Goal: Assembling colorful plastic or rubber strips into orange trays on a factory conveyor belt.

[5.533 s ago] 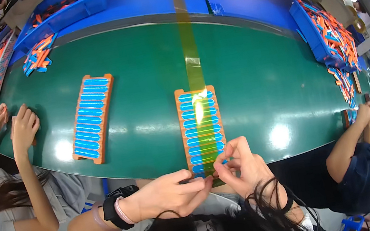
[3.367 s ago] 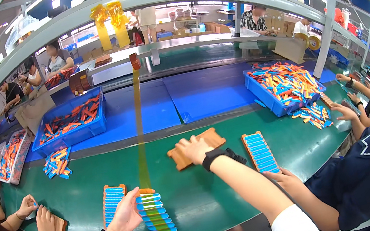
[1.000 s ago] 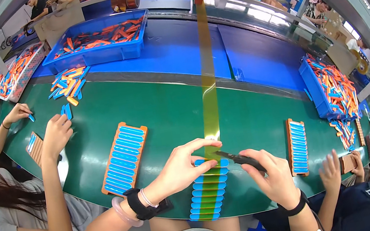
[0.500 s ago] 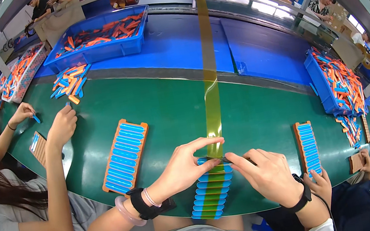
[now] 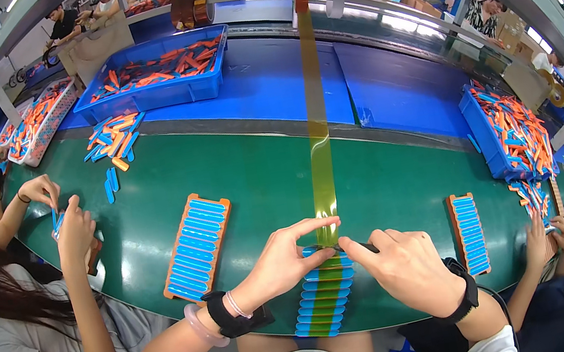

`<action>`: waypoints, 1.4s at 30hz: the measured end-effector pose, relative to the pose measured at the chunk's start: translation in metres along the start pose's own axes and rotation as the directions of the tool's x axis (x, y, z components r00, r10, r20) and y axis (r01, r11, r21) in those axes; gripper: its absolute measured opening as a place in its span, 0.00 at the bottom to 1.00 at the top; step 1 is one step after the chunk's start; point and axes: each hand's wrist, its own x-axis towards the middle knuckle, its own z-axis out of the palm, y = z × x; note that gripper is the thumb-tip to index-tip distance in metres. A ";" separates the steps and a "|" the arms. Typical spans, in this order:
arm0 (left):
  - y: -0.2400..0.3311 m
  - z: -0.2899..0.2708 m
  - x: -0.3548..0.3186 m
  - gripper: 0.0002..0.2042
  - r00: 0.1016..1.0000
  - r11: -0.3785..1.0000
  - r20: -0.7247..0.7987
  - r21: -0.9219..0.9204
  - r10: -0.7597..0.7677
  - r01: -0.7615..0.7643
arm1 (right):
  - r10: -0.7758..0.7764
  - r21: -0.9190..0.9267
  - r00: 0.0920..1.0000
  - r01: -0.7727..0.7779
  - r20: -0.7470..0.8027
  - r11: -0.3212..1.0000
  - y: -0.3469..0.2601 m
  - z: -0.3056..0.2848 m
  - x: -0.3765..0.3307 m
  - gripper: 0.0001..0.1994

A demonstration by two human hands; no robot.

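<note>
A strip of translucent amber tape (image 5: 316,132) runs from a roll high at the far shelf straight down toward the person, its long axis pointing away from them across the belt. Its near end lies over a tray of blue cells (image 5: 324,294) at the near edge of the green conveyor belt (image 5: 388,180); that tray's long axis runs nearly the same way, tilted slightly left at its near end.

The left hand (image 5: 283,260) pinches the tape with thumb and forefinger closed on it just above the tray. The right hand (image 5: 405,269) presses down beside it, fingers curled on a dark tool that touches the tape; whether they are fully closed round the tool I cannot tell.

A second orange-framed tray of blue cells (image 5: 197,246) lies left of the hands, slanted, and a third tray (image 5: 468,232) lies to the right, upright in the frame. Beyond the belt is a blue table top (image 5: 394,84) with a blue bin of orange and blue parts (image 5: 158,70) at the far left and another such bin (image 5: 512,135) at the right. Loose blue and orange pieces (image 5: 112,134) sit on the belt's far left. Other workers' hands are on both sides; shelving and overhead lights fill the room behind.
</note>
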 end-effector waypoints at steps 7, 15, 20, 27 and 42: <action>0.006 -0.001 -0.001 0.23 1.000 1.000 0.002 0.029 -0.006 0.006 | -0.012 0.006 1.000 0.012 0.013 1.000 0.001 0.000 0.005 0.20; 0.009 0.000 -0.003 0.24 1.000 0.998 -0.003 0.051 -0.021 0.021 | -0.007 0.024 1.000 0.007 0.027 1.000 0.000 -0.001 0.005 0.20; 0.005 0.001 -0.005 0.25 1.000 0.997 -0.008 0.071 -0.002 0.003 | -0.011 0.029 1.000 0.011 0.015 1.000 -0.002 0.001 0.004 0.19; 0.006 0.001 -0.001 0.32 0.996 0.997 0.094 -0.076 -0.010 0.017 | 0.036 -0.008 0.997 -0.035 0.075 0.999 0.004 0.014 0.003 0.07; 0.002 -0.012 -0.010 0.30 0.997 0.995 0.078 -0.095 0.023 -0.016 | 0.326 0.289 0.376 -0.155 -0.867 0.945 0.145 -0.136 0.066 0.07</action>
